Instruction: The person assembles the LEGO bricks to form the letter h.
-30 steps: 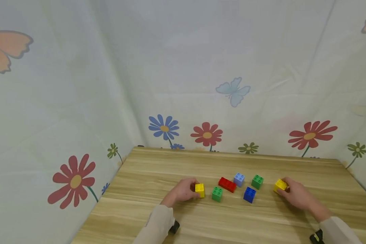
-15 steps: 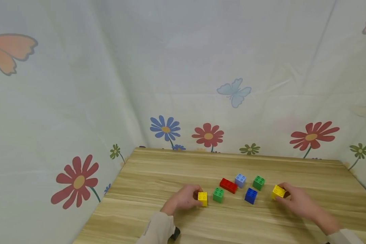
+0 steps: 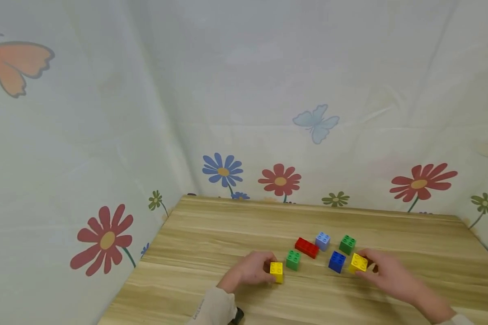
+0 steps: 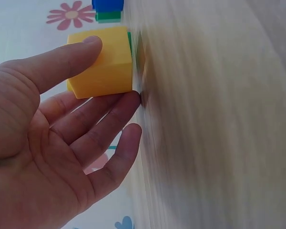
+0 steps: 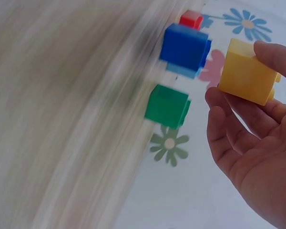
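Observation:
My left hand [image 3: 254,269] pinches a yellow toy brick [image 3: 276,272] between thumb and fingers, low over the wooden table. The left wrist view shows the thumb across one side of that yellow brick [image 4: 105,67] and fingers on the other. On the right, my right hand [image 3: 390,276] pinches a second yellow brick [image 3: 358,263], which appears raised off the table in the right wrist view. Just left of it stands a dark blue brick [image 3: 337,262]; a green brick [image 3: 347,244] sits behind. A lighter green brick [image 3: 293,260] stands right of the left hand's brick.
A longer red brick [image 3: 307,248] and a light blue brick [image 3: 322,241] sit side by side mid-table. The wooden table [image 3: 211,225] ends at the back against a white curtain [image 3: 244,90] printed with flowers and butterflies.
Both yellow bricks have moved with the hands: the left one toward me and slightly right, the right one leftward and toward me, close to the dark blue brick. The other bricks stay put.

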`<state>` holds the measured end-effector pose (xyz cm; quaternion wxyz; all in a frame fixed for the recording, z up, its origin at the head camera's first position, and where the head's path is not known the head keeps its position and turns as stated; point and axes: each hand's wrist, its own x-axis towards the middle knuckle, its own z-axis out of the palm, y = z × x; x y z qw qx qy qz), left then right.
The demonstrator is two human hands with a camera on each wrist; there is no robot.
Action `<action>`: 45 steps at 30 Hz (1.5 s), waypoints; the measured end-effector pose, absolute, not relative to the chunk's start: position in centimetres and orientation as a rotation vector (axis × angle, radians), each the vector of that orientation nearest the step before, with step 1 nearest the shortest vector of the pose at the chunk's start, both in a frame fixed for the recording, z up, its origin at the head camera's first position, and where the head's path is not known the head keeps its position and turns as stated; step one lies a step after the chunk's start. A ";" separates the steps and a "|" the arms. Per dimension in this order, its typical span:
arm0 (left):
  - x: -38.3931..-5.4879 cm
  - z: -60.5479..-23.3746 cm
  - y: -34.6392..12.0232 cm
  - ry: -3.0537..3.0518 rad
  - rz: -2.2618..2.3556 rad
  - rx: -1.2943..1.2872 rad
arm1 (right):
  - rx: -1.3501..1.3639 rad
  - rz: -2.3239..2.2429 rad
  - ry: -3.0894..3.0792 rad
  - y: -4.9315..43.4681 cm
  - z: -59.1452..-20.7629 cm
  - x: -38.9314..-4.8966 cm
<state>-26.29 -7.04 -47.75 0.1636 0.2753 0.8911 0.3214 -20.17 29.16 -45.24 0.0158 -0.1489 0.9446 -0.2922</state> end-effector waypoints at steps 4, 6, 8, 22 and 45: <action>-26.1 -48.0 -6.6 2.556 0.885 0.828 | -0.519 -0.890 2.931 28.4 -45.0 -19.9; -26.1 -48.0 -6.4 2.563 0.872 0.833 | -0.545 -0.888 2.927 28.1 -45.0 -20.0; -26.0 -48.1 -6.2 2.565 0.860 0.833 | -0.561 -0.879 2.932 27.8 -45.0 -20.0; -25.4 -48.1 -5.0 2.544 0.846 0.828 | -0.695 -0.897 2.896 25.1 -45.0 -20.0; -25.1 -48.1 -4.3 2.596 0.774 0.869 | -0.830 -1.001 2.744 20.2 -45.1 -20.4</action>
